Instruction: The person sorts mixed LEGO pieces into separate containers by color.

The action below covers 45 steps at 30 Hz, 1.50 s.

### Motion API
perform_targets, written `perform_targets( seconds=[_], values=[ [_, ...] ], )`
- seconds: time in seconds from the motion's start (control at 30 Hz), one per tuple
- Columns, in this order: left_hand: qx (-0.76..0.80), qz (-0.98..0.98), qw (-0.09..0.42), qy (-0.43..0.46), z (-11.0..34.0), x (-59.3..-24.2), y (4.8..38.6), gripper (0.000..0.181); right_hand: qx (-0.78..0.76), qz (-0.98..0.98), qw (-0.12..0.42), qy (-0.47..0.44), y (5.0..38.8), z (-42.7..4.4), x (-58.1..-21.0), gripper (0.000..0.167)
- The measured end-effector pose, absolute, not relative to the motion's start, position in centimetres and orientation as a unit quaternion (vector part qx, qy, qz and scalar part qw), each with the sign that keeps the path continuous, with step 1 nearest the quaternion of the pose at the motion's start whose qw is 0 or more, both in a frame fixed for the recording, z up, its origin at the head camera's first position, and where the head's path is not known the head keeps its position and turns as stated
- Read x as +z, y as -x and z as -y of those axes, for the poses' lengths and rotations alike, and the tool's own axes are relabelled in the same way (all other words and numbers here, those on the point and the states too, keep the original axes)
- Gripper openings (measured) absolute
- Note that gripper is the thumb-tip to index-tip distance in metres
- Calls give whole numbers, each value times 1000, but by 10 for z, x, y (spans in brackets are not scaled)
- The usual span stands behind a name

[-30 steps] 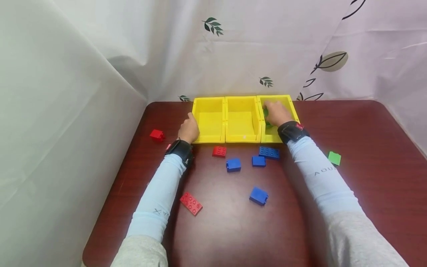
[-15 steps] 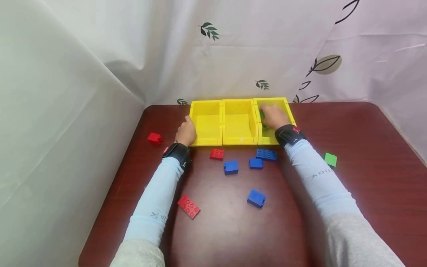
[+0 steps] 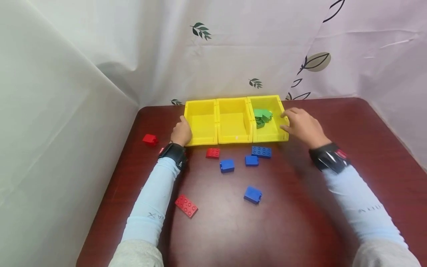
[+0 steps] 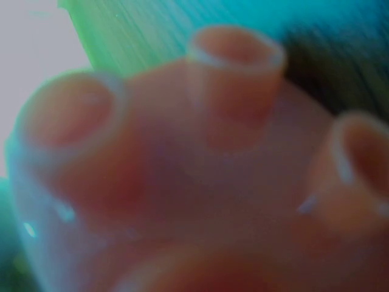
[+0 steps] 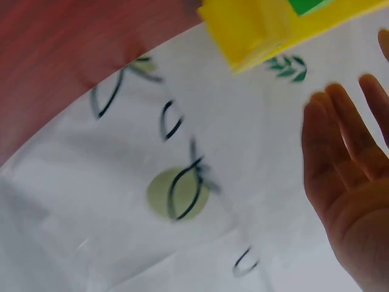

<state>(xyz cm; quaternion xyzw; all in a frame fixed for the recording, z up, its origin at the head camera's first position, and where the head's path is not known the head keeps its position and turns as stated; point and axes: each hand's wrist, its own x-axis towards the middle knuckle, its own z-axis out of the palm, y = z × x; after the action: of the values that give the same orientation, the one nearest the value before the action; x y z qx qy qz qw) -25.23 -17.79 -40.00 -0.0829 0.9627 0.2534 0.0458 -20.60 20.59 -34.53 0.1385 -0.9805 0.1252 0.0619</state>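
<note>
My left hand point(image 3: 181, 132) rests at the left side of the leftmost yellow bin point(image 3: 217, 118); its fingers are mostly hidden, so its grip is unclear. In the left wrist view, a blurred reddish studded toy brick point(image 4: 225, 176) fills the picture, very near the camera. My right hand point(image 3: 304, 126) is just outside the right wall of the rightmost yellow bin point(image 3: 275, 126), fingers spread and holding nothing. Several green toy bricks point(image 3: 263, 114) lie in that bin. In the right wrist view, the right hand point(image 5: 355, 176) shows extended fingers, with the bin's yellow corner point(image 5: 249, 27) beyond.
The middle bin point(image 3: 233, 126) adjoins both others. On the table point(image 3: 213, 237) before them lie red bricks point(image 3: 212, 153) point(image 3: 186, 206) and blue bricks point(image 3: 261, 151) point(image 3: 251, 160) point(image 3: 227, 165) point(image 3: 252, 195). Another red brick point(image 3: 150, 139) sits left of my left hand. A patterned white sheet point(image 3: 227, 55) hangs behind.
My right hand has let go of green brick in the rightmost bin and moved out to the right, its fingers spreading. The left hand has stayed beside the left bin.
</note>
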Motion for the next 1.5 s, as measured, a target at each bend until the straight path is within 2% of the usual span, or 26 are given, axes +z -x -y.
perform_targets(
  seconds=[0.2, 0.33, 0.63, 0.77, 0.9, 1.23, 1.5],
  values=[
    [251, -964, 42, 72, 179, -397, 253, 55, 105, 989, 20, -105, 164, -254, -368, 44],
    [244, -966, 39, 72, 181, -394, 252, 53, 106, 991, 20, -79, 144, -277, -385, 45],
    [254, -962, 63, 80, 176, -402, 251, 59, 143, 982, 106, -70, 118, -295, -414, 27],
    [256, -961, 60, 84, 175, -402, 250, 59, 152, 973, 159, -72, 116, -294, -420, 27],
    [252, -963, 56, 83, 177, -401, 252, 54, 160, 969, 178, -60, 117, -292, -422, 29],
    [261, -960, 58, 86, 177, -407, 252, 58, 164, 974, 154, -25, 114, -292, -424, 29],
    [264, -959, 51, 93, 177, -400, 251, 54, 167, 981, 102, -11, 123, -287, -415, 26]
  ],
)
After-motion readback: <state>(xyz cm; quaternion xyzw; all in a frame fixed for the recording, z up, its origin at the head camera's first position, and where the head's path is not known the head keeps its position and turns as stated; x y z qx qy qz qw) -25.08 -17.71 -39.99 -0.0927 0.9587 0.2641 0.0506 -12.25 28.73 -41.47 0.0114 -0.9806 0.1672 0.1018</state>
